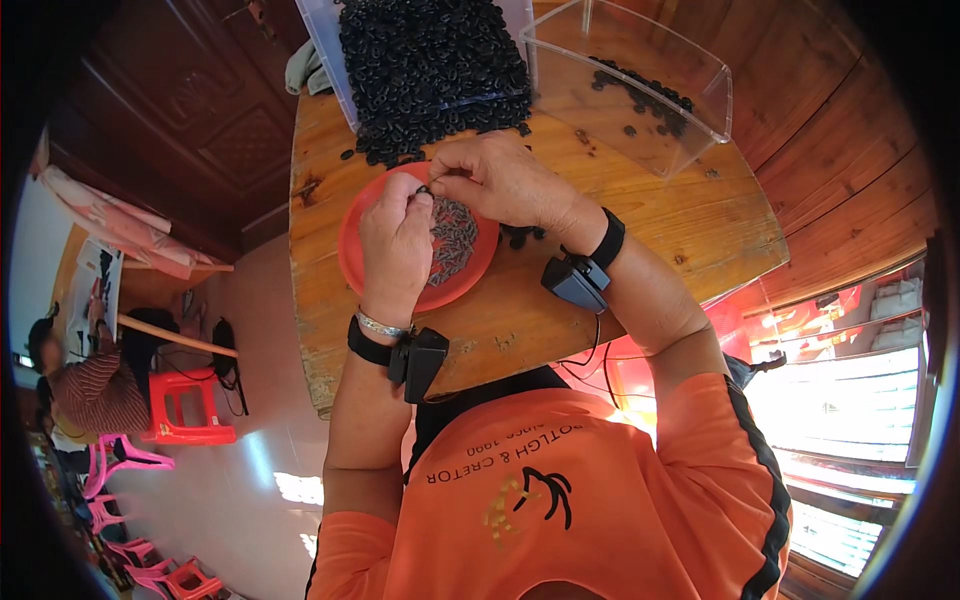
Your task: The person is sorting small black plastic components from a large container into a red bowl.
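Over a round orange plate my two hands meet at the fingertips. A small black ring-like piece is pinched between the thumb and fingers of my left hand. From the right, my right hand comes up against that piece with thumb and forefinger pressed together; whatever lies between them is hidden. Many small grey pin-like pieces lie loose in the plate.
Beyond the plate, a clear bin spills black ring-like pieces onto the wooden table. A transparent box stands at the far right, with black pieces by it. Another person sits at left near a red stool.
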A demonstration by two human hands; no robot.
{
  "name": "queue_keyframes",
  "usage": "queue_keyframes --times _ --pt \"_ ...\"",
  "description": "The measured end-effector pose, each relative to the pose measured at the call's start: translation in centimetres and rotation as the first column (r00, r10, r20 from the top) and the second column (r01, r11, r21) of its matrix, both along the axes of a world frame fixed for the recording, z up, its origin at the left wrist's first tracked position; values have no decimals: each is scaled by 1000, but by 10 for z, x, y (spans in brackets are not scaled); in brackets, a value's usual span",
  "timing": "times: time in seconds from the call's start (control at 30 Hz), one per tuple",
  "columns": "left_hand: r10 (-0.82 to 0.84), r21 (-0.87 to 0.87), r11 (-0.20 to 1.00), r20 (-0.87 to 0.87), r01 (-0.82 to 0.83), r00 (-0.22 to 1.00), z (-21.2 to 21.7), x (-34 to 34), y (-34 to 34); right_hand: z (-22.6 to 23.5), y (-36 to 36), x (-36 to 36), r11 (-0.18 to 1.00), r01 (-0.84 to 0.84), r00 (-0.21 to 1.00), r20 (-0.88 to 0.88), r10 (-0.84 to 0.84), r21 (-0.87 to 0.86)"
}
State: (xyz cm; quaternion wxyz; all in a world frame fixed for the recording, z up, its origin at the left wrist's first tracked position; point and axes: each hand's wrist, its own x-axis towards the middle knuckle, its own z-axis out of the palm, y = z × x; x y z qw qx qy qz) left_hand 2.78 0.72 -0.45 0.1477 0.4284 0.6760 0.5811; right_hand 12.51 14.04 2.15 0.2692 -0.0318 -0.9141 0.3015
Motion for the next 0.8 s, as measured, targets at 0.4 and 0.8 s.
queue_keyframes --times 0.4,0.8 --pt "-20 105 994 193 -1 981 -1 4 2 2 13 3 993 -73 997 -3 73 -89" --pt "-31 106 994 238 6 971 2 -2 0 -21 96 32 964 209 861 437 -260 163"
